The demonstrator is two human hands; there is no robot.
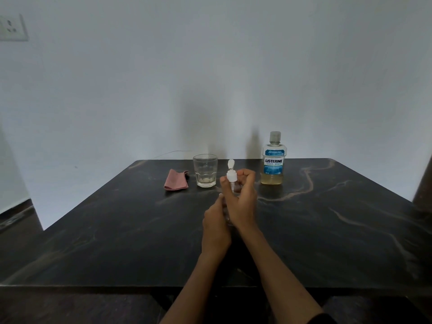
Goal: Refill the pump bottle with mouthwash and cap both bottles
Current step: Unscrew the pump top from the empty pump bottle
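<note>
Pump bottle point(232, 187) stands upright near the middle of the counter point(93, 230), held between both hands. The right hand point(242, 202) has its fingers point(245, 175) curled round the neck just under the white pump head point(231, 175), thumb on the near side. The left hand point(216, 220) grips the clear body lower down, its fingers wrapped round the far side and mostly hidden. The pump looks seated on the bottle, so the step in hand is probably unscrewing it; whether the thread is already loose cannot be told.

Outward from the hands, a glass point(205, 170) stands just behind and to the left, close to the pump nozzle. A folded pink cloth point(176, 180) lies left of the glass. The mouthwash point(273, 160) stands to the right and a little behind, capped, with only a low band of yellowish liquid at the bottom.

Risks from here: the bottle is slim and clear, so a slack lower grip would let it spin with the cap instead of opening. Lifting the pump out with its dip tube could flick drops onto the counter. A wide swing of the right elbow or wrist could knock the mouthwash, and a forward jerk could hit the glass. With so little mouthwash left, a steep tilt would be needed when pouring, and the narrow neck could make it spill.
</note>
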